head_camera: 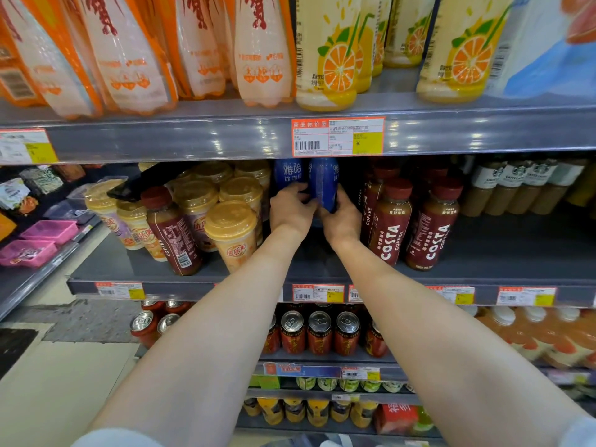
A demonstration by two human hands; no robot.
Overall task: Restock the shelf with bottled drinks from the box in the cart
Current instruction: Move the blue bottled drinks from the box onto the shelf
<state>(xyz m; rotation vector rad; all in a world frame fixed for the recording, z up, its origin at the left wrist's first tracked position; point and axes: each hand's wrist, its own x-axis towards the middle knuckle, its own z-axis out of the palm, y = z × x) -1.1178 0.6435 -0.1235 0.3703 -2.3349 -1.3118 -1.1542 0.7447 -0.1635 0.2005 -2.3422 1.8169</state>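
Observation:
Two blue bottles with white lettering stand deep on the middle shelf [322, 269]. My left hand [290, 211] wraps the lower part of the left blue bottle [288, 172]. My right hand [343, 217] grips the base of the right blue bottle [325, 182]. Both arms reach in between the milk tea cups and the Costa bottles. The box and the cart are out of view.
Milk tea cups [230, 233] and one brown coffee bottle [171, 230] crowd the left of the gap. Costa coffee bottles [393, 227] stand right of it, Starbucks bottles [519, 185] farther right. Orange drinks fill the shelf above [193, 137], red cans [319, 333] the shelf below.

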